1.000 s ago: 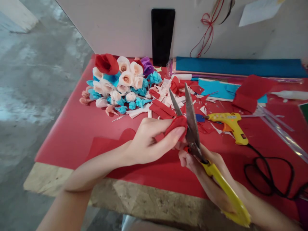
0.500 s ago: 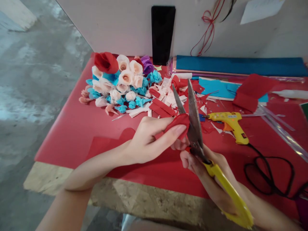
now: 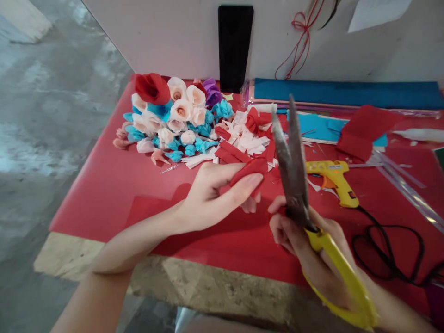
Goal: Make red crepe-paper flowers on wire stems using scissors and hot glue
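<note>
Between the thumb and fingers of my left hand (image 3: 215, 199) is a folded piece of red crepe paper (image 3: 248, 172). My right hand (image 3: 305, 245) grips yellow-handled scissors (image 3: 294, 180), blades pointing up and slightly parted. A small gap separates the blades from the red paper. My right fingertips also seem to pinch a bit of something red, too small to make out. Behind my hands lie white and red paper scraps (image 3: 243, 134) and a heap of paper flowers (image 3: 182, 111) in white, blue, red and purple.
A yellow glue gun (image 3: 335, 178) lies at the right, its black cord (image 3: 388, 259) coiled near the edge. A black phone (image 3: 236, 46) leans on the back wall. Rolled dark blue paper (image 3: 347, 94), light blue sheets (image 3: 315, 127) and red paper (image 3: 367, 129) lie at the back right.
The scissors have moved right and away from the red paper, and their blades have come closer together. My left hand has shifted slightly left with the paper.
</note>
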The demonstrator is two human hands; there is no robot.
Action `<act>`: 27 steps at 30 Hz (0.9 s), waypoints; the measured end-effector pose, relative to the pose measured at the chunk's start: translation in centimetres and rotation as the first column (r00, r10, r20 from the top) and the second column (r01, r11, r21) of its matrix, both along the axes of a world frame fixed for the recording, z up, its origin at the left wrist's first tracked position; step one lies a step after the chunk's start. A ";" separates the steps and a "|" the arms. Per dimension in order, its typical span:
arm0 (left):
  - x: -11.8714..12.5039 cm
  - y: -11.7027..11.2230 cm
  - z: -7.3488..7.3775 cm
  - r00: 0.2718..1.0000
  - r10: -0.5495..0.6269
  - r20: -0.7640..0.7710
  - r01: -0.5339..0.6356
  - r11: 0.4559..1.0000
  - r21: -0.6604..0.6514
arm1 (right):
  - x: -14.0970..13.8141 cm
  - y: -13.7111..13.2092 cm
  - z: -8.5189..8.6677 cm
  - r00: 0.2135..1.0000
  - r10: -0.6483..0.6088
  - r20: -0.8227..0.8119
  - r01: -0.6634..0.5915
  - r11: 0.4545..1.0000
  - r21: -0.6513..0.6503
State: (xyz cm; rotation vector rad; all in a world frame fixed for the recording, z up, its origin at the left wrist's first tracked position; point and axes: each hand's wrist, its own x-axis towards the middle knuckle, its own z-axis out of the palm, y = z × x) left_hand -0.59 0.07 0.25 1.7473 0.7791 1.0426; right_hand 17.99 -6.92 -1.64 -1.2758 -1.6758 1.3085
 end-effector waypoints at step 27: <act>-0.2 0.4 -0.5 0.985 -0.167 0.052 0.163 0.985 0.063 | 0.4 0.2 0.5 0.983 0.185 0.012 -0.183 0.978 -0.095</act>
